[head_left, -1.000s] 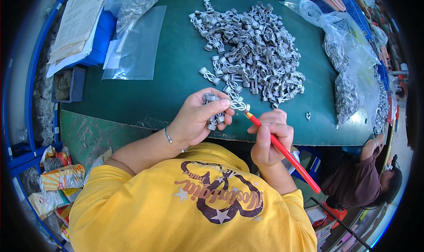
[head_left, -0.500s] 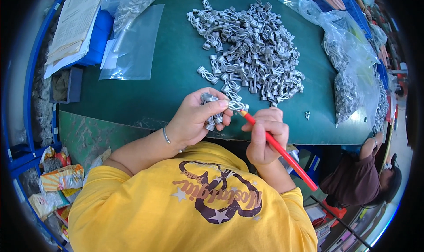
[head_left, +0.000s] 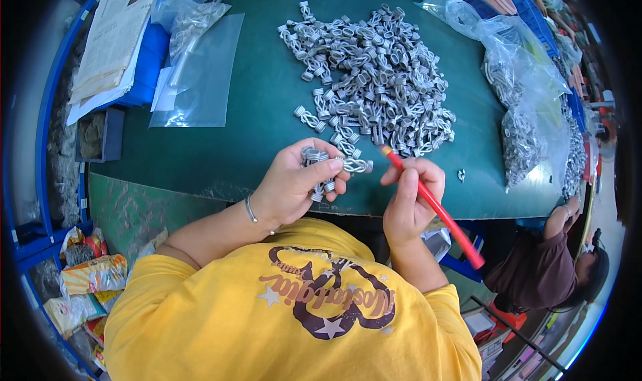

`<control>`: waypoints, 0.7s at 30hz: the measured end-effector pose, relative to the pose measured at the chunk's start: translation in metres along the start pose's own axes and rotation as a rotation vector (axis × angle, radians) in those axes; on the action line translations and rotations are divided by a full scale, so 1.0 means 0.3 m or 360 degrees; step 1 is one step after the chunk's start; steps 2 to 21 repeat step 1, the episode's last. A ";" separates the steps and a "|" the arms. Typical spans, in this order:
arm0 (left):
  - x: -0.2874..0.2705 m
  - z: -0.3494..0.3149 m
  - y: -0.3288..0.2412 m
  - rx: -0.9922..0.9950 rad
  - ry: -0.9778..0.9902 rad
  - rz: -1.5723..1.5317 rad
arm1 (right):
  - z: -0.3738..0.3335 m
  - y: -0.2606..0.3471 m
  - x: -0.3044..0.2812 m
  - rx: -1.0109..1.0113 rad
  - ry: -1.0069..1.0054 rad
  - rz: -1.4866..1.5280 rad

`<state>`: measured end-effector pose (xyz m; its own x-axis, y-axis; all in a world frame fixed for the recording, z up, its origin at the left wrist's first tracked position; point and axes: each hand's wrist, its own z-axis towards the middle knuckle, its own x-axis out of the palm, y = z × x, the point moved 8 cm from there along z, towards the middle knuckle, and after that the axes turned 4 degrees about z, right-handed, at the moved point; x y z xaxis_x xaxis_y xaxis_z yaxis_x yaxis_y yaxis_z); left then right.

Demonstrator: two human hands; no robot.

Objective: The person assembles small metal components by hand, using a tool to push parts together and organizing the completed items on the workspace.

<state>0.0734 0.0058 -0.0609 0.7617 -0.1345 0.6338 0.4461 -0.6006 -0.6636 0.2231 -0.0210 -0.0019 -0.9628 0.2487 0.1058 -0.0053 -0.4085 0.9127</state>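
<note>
My left hand (head_left: 289, 180) is closed around several small grey metal pieces, each with ribbed ends and a twisted, looped middle. One such metal piece (head_left: 359, 166) is pinched between its thumb and finger, sticking out to the right. My right hand (head_left: 412, 204) grips a long red handle tool (head_left: 452, 228) like a pen. The tool has a yellow-gold collar at its upper end, which stands apart from the pinched piece; its working tip is hard to make out. Just beyond both hands, a large heap of the same metal pieces (head_left: 384, 80) lies on the green table (head_left: 267, 67).
A single small piece (head_left: 461, 175) lies right of my right hand. Clear bags of metal pieces (head_left: 521, 140) stand along the right side. A flat plastic bag (head_left: 204, 80), a blue bin (head_left: 146, 67) and papers occupy the left. A co-worker (head_left: 535, 267) sits at right.
My right hand has drawn the red tool up and to the right, away from the piece in my left fingers. The pinched piece now points more to the right.
</note>
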 end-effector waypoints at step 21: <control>0.000 -0.002 0.001 -0.0007 -0.0003 0.0016 | 0.002 -0.014 -0.020 0.0082 -0.0066 -0.0083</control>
